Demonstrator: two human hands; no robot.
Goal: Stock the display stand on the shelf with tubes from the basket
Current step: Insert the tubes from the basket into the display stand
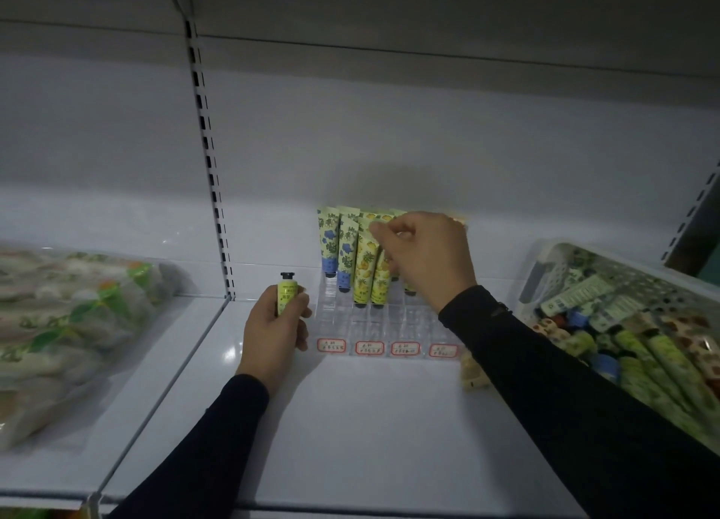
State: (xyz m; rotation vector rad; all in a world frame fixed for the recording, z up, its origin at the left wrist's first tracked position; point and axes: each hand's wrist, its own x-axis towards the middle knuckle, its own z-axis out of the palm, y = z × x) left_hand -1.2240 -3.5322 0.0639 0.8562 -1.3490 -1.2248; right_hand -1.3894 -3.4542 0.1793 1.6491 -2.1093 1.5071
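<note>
A clear acrylic display stand (pixel 385 323) with red-framed price labels along its front sits at the back of the white shelf (pixel 350 421). Blue-flowered tubes (pixel 335 249) and yellow pineapple-print tubes (pixel 368 273) stand in it, caps down. My right hand (pixel 424 257) is over the stand's middle rows, fingers pinched on the top of a tube there that it mostly hides. My left hand (pixel 274 331) holds a yellow-green tube (pixel 287 286) with its black cap up, just left of the stand. The white basket (pixel 545 269) at the right holds several mixed tubes.
A clear bag of packaged goods (pixel 74 323) lies on the neighbouring shelf to the left. A slotted upright (pixel 212 168) divides the two shelves. One yellowish tube (pixel 473 370) lies on the shelf between stand and basket, partly under my right sleeve.
</note>
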